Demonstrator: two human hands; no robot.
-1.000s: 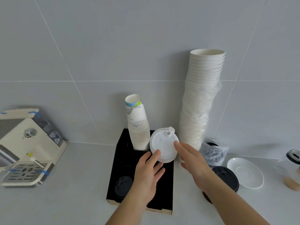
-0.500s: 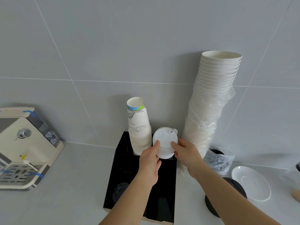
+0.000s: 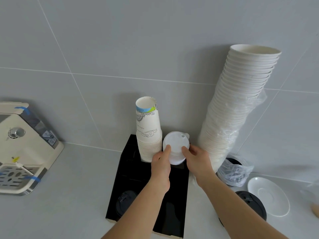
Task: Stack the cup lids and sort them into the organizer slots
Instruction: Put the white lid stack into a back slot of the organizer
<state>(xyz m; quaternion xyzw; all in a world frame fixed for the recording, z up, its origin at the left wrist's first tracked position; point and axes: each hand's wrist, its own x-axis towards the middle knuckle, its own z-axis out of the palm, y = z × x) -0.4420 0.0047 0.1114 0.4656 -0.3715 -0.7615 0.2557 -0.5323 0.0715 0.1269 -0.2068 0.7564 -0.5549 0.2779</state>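
Observation:
A white cup lid [image 3: 175, 144] is tilted on edge over the back right slot of the black organizer [image 3: 131, 169]. My left hand [image 3: 161, 163] grips its left rim and my right hand [image 3: 197, 159] grips its right rim. A stack of printed paper cups [image 3: 148, 131] stands in the back left slot, touching the lid's left side. Black lids [image 3: 125, 202] sit in the front left slot. More black lids [image 3: 250, 206] lie on the counter at the right, partly hidden by my right forearm.
A tall leaning stack of white bowls [image 3: 241, 104] in a plastic sleeve stands right of the organizer. A plastic bag [image 3: 234, 171] lies at its foot and a white saucer [image 3: 269, 195] is further right. A cream coffee machine [image 3: 24, 149] sits at the left.
Both hands have carried the white lid away from me and lower, toward the back right slot beside the paper cups. The camera has moved closer and tilted.

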